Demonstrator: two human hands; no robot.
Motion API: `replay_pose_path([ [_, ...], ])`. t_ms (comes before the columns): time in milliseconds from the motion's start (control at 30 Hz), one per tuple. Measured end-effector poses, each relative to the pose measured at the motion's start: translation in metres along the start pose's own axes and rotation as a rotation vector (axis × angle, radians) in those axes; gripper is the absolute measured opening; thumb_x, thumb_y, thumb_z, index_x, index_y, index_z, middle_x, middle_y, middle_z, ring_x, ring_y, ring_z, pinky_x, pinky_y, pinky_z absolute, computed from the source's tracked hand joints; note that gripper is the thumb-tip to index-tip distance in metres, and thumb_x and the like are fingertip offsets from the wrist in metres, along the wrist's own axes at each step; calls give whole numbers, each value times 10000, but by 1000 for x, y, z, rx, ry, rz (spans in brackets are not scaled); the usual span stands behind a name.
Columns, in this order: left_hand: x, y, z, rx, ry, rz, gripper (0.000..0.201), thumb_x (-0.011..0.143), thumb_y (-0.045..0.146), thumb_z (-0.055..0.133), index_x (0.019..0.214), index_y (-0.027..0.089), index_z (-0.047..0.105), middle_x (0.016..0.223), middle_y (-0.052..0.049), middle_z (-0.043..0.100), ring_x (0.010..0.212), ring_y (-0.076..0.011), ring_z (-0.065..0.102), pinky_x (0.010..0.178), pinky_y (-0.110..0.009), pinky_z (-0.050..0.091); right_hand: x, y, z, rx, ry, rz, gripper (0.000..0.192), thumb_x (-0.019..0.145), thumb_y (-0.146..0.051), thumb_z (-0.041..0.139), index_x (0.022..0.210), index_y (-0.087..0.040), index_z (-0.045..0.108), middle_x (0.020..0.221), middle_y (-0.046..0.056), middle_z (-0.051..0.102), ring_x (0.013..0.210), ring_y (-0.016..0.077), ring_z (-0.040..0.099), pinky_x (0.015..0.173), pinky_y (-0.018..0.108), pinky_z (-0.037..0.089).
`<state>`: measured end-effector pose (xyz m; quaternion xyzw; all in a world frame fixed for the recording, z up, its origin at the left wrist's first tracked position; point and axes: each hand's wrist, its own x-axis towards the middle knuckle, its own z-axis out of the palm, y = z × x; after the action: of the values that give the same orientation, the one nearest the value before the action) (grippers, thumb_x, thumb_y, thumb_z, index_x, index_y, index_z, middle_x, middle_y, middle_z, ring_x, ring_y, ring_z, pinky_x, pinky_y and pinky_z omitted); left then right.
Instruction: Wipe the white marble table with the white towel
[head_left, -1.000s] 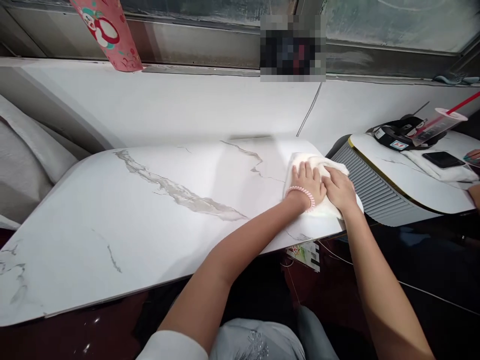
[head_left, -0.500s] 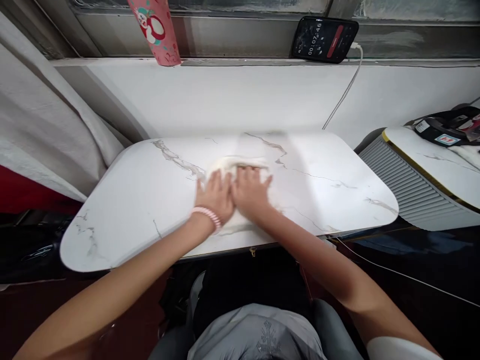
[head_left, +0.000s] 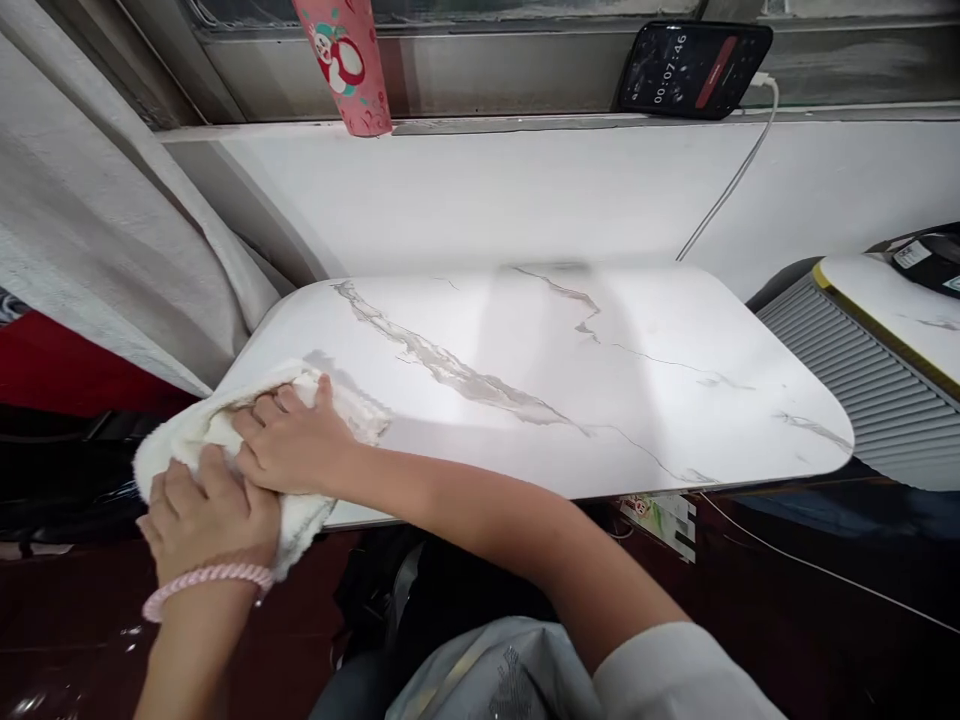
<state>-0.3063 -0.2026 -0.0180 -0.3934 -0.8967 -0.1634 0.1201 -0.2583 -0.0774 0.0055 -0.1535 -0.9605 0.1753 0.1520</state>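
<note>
Marble-patterned bench is carrying a white cloth at its near left corner, where the right hand is pressing it flat, fingers spread, while the left hand is gripping its overhanging edge with curled fingers.

Tabletop: bare marble right of my hands, open for a sweep to its right edge | left: curtain hangs close by the table's left corner, crowding my left hand and the cloth | back: white wall blocks | right: ribbed side table stands just beside.
</note>
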Motion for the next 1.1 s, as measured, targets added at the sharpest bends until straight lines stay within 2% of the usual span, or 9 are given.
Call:
replay_pose_path([
  [100,-18,47,9,-6,56,-4,702,933,509,222,1576,230,250,1628,-186,279,1477,-452,282,1120,-721,281,-39,29,-22,48,-1,-21,456,1020,-398,376,1398,-174,497,1490,103,522,1387,310,409,1153,704,252],
  [233,-35,124,15,-29,-170,179,688,955,371,224,1474,-56,376,1540,-370,315,1494,-458,230,1125,-714,270,-114,74,-62,19,-9,151,496,1029,-336,337,1487,-161,409,1552,132,437,1458,301,331,1186,692,186],
  [367,-43,218,16,-45,-406,388,651,939,301,312,1510,-9,353,1586,-312,287,1504,-436,220,1128,-725,260,-197,119,-102,-61,32,431,523,1017,-311,302,1510,-169,405,1579,126,403,1473,296,319,1205,629,183],
  [500,-54,315,20,-84,-620,668,658,979,363,276,1569,73,257,1653,-210,168,1533,-393,129,1169,-688,238,-280,153,-132,-178,216,751,537,1005,-340,249,1472,-191,467,1535,117,468,1444,275,374,1201,567,234],
  [567,-60,358,25,-133,-669,846,643,994,358,239,1575,82,240,1664,-187,144,1542,-366,111,1191,-660,223,-315,163,-141,-250,338,946,557,991,-379,241,1451,-184,486,1522,122,480,1434,286,385,1183,576,261],
  [667,-67,406,34,-259,-618,1167,621,999,345,251,1553,64,270,1659,-196,186,1543,-330,149,1207,-623,215,-351,167,-151,-346,490,1236,598,976,-427,216,1448,-170,479,1529,135,464,1440,314,366,1161,637,250],
  [733,-67,427,41,-325,-567,1318,601,997,359,280,1529,80,316,1650,-190,228,1533,-308,185,1211,-598,218,-362,166,-155,-372,529,1380,614,974,-433,190,1460,-173,462,1543,138,441,1455,324,338,1153,674,225],
  [867,-60,444,50,-343,-590,1450,602,988,430,323,1518,145,342,1650,-144,249,1518,-280,214,1220,-557,205,-360,162,-156,-401,515,1516,620,984,-403,149,1485,-166,425,1557,163,406,1473,340,306,1131,720,212],
  [1100,-47,445,59,-374,-625,1449,589,998,424,311,1538,189,315,1661,-96,238,1523,-250,206,1237,-518,188,-342,168,-165,-340,424,1598,622,979,-395,174,1479,-110,412,1563,210,372,1477,399,262,1096,790,163],
])
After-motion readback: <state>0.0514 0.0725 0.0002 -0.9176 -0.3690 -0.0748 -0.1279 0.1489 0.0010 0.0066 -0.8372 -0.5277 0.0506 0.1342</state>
